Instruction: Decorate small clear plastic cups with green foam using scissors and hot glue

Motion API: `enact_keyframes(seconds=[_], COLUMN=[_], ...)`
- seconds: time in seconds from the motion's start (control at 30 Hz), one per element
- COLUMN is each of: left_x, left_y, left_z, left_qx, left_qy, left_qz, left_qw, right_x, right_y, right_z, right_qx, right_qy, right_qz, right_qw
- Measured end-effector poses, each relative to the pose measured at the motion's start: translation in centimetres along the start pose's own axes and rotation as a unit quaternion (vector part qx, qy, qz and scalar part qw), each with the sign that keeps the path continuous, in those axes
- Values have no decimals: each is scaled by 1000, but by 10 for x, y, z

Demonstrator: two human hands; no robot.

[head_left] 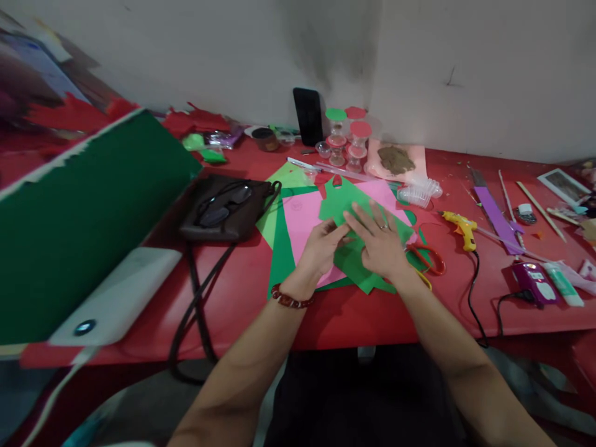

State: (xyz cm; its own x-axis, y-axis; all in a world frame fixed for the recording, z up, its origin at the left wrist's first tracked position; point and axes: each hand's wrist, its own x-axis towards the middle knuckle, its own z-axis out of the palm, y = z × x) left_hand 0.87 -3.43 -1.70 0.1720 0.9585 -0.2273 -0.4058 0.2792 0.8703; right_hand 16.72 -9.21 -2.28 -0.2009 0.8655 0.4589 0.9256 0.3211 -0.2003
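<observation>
A cut sheet of green paper (335,202) with notched edges lies over a pink sheet (300,217) and a darker green sheet (282,267). My left hand (321,248) has its thumb and fingers closed at the green paper's left side. Flat on the same sheet rests my right hand (382,242), fingers spread, a ring on one of them. Orange-handled scissors (433,259) lie right beside my right wrist, partly under the paper. Small hourglass shapes (357,146) with red and green caps stand behind the sheets.
On the left are a dark bag (228,230) with glasses on it, a white power bank (121,298) and a large green board (102,211). A yellow glue gun (460,228) and its cord lie right. A phone (308,118) leans on the wall near brown sand (395,159).
</observation>
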Motion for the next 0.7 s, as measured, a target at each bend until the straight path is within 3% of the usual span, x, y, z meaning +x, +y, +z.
enact_keyframes(seconds=[0.1,0.27,0.4,0.5,0.6,0.7], left_x=[0,2,2,0,-4,-5], left_y=[-2,-6,-3,6,13,16], left_z=[0,-4,-11,-14,-12,-10], left_qx=[19,63,79,49,36,22], left_qy=[11,-6,0,-59,-154,-158], left_qz=[5,3,38,73,20,4], left_qw=[1000,998,996,994,987,987], right_x=[2,4,4,2,3,5], right_y=[0,6,6,0,-8,-14], right_z=[-2,1,5,7,9,8], right_qx=[-34,50,184,353,508,552], right_qy=[24,-37,27,37,11,20], right_qz=[98,-37,67,161,201,232], right_qw=[994,997,980,921,838,801])
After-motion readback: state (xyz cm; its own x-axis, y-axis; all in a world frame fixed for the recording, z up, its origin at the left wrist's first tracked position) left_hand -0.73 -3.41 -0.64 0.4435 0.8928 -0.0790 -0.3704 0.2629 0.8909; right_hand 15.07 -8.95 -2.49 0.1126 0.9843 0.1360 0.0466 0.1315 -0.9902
